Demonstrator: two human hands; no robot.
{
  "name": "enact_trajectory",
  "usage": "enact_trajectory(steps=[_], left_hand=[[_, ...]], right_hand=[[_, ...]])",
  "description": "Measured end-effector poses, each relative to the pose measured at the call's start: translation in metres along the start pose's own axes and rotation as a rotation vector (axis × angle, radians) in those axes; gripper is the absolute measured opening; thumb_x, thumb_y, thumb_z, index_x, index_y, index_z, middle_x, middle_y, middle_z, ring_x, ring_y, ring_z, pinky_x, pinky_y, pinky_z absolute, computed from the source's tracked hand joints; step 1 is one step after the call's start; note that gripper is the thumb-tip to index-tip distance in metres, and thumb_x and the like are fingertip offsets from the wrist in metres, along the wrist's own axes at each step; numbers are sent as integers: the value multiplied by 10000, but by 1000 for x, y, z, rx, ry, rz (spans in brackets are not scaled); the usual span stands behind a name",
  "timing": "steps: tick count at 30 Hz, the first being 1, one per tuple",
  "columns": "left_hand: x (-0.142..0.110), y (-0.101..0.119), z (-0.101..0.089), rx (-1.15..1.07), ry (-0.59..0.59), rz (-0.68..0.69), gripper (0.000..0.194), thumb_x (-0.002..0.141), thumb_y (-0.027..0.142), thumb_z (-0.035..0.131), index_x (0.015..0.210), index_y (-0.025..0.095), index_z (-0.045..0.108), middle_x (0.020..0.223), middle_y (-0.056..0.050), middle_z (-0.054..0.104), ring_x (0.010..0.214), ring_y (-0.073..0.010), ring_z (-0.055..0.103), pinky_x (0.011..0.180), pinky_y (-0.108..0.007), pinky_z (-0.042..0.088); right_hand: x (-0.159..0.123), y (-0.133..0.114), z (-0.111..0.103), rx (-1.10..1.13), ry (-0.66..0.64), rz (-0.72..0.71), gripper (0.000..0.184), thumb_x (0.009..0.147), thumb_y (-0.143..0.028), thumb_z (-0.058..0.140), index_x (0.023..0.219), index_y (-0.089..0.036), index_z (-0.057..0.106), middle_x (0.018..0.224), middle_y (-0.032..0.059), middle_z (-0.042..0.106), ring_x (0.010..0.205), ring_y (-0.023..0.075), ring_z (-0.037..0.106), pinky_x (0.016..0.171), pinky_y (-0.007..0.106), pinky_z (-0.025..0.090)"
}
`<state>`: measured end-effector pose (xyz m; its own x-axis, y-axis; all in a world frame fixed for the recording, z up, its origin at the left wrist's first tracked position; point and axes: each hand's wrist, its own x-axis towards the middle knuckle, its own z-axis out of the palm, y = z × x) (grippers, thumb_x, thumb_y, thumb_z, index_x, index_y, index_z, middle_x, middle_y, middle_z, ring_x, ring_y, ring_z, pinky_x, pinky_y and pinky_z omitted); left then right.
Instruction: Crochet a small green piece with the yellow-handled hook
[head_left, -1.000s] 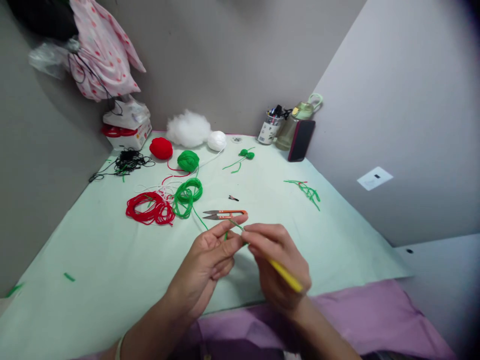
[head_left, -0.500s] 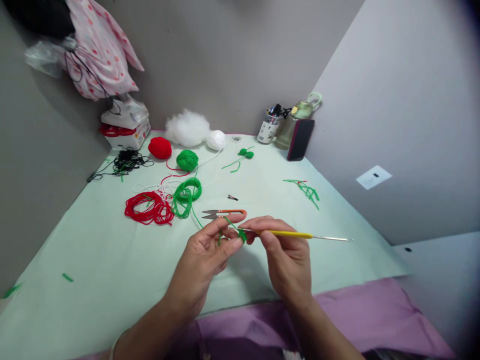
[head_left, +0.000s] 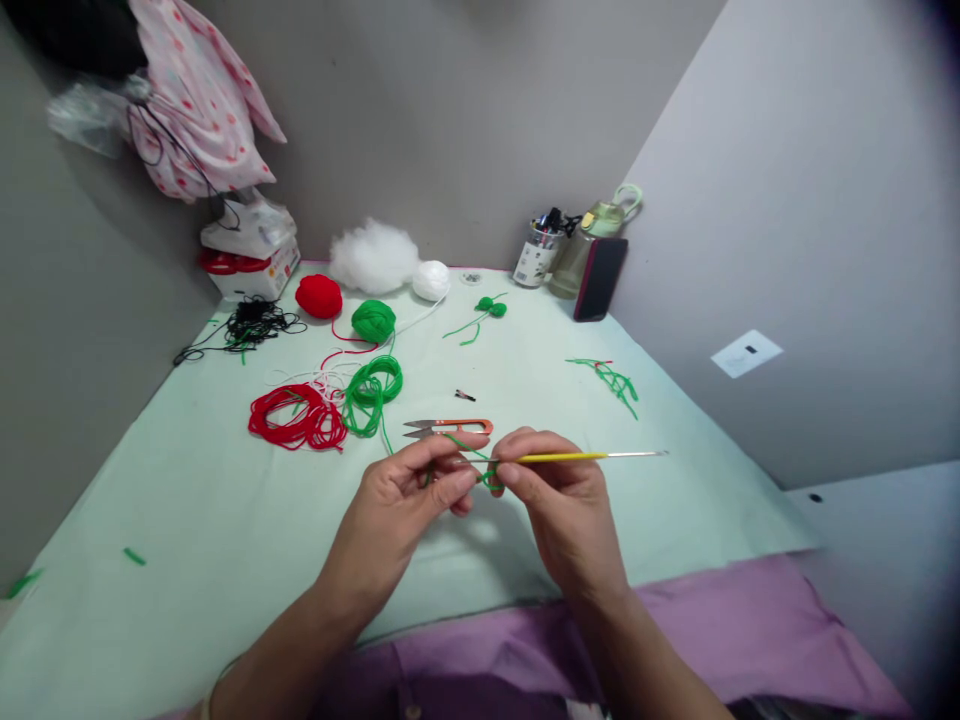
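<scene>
My left hand pinches a strand of green yarn between thumb and forefinger, just above the pale green table. My right hand is closed on a yellow-handled crochet hook whose metal end points right. The fingertips of both hands meet at a small green knot of yarn. The strand runs back to a loose green coil. Orange thread snips lie just beyond my fingers.
A red yarn coil, red ball, green ball, white ball and white stuffing lie at the back. A cup of pens, a bottle and a phone stand by the right wall. Green scraps lie at right.
My right hand has turned the crochet hook from pointing down toward me to lying level, pointing right. Both hands have drawn slightly closer together at the green knot.
</scene>
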<state>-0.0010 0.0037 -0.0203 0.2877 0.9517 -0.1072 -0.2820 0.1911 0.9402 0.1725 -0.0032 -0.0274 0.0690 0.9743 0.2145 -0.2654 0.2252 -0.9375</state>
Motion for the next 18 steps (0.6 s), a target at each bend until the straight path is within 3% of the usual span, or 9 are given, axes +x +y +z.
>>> enact_trajectory(steps=[7,18], left_hand=[[-5,3,2,51,-5,36,267,955,325,783,1207,266,845,899,-6,697,901,-186,700,892,-293,544],[-7,-2,-2,23,-16,68,216,985,335,774,1179,291,856,966,-18,745,975,-193,705,929,-285,550]], right_hand=[[4,1,1,168,23,174,206,734,-297,946,760,-228,754,709,-25,704,591,123,606,582,264,545],[5,-1,-2,252,46,205,186,741,-268,945,769,-230,765,706,-30,690,596,106,581,595,240,513]])
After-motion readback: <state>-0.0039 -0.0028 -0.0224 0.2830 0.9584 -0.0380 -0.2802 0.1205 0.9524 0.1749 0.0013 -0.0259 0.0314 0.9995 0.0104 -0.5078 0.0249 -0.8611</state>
